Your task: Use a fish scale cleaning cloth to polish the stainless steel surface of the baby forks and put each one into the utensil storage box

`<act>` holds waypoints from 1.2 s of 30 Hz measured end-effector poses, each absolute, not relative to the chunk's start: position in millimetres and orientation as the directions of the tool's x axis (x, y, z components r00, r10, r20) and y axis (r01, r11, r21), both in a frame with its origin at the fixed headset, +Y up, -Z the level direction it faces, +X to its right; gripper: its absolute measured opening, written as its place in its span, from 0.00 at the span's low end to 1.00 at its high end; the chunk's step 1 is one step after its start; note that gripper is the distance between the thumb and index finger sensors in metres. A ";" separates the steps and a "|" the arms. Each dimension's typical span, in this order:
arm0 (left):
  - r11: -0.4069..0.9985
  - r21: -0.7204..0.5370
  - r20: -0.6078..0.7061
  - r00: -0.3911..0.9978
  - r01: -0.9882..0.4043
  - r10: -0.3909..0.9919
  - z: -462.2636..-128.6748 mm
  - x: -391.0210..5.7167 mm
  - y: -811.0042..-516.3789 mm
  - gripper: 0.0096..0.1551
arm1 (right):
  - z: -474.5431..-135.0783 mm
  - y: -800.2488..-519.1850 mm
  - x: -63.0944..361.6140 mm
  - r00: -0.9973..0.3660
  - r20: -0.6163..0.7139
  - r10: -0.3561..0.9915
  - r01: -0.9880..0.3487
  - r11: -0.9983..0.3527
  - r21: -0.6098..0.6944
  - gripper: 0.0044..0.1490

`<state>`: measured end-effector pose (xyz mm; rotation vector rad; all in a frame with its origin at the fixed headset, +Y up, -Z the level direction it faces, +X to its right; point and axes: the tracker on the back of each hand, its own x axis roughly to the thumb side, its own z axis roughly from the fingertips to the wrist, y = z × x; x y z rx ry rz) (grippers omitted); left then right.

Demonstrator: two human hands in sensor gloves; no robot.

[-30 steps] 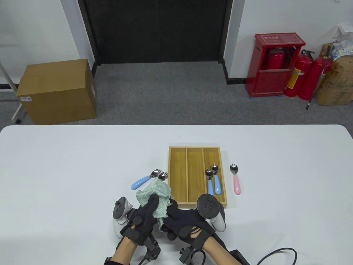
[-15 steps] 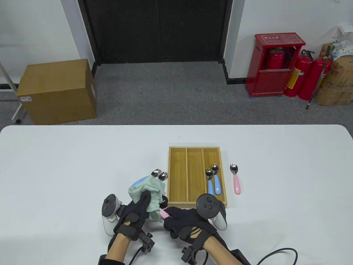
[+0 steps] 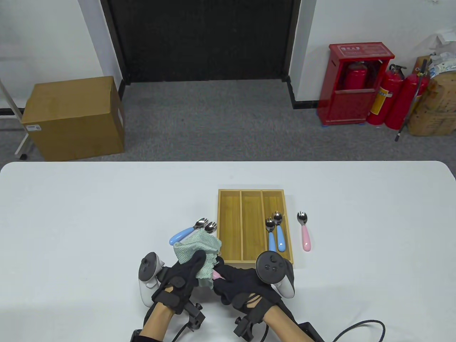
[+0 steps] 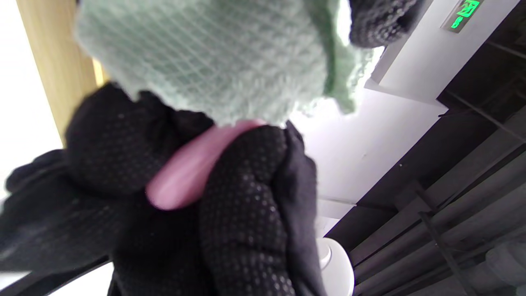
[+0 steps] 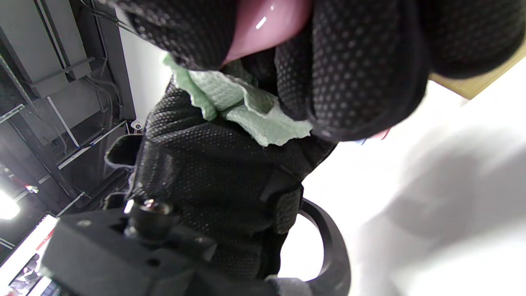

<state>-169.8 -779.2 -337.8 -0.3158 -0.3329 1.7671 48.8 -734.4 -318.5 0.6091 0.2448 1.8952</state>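
Near the box (image 3: 255,264), the right hand (image 3: 239,285) grips the pink fork (image 3: 216,274); the left hand (image 3: 185,276) pinches the cloth (image 3: 197,247) round its head. Best rub firmly, turning the steel.

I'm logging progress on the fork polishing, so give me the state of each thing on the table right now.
Storage box: two blue-handled forks in its right compartment.
Cloth: gripped by left hand, wrapped over the held fork's head.
Held pink fork: handle gripped by right hand.
Blue fork: on table, left of box.
Pink fork: on table, right of box.
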 end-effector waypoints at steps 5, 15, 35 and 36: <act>-0.173 -0.386 -0.022 -0.178 -0.906 0.984 -339.2 -174.5 -775.3 0.35 | -318.8 -736.2 46.5 -0.321 0.320 0.891 -0.793 -0.438 0.424 0.29; -0.047 -0.281 0.054 -0.064 -0.958 0.996 -343.1 -193.1 -767.5 0.32 | -319.2 -734.3 46.1 -0.358 0.352 0.865 -0.779 -0.484 0.397 0.30; 0.133 -0.145 0.113 0.117 -0.980 0.987 -343.4 -208.5 -754.7 0.28 | -322.5 -732.8 52.3 -0.416 0.394 0.820 -0.747 -0.555 0.366 0.30; 0.177 -0.147 0.130 0.158 -0.973 0.979 -343.4 -208.5 -751.7 0.27 | -322.7 -732.3 53.1 -0.424 0.398 0.814 -0.742 -0.564 0.363 0.30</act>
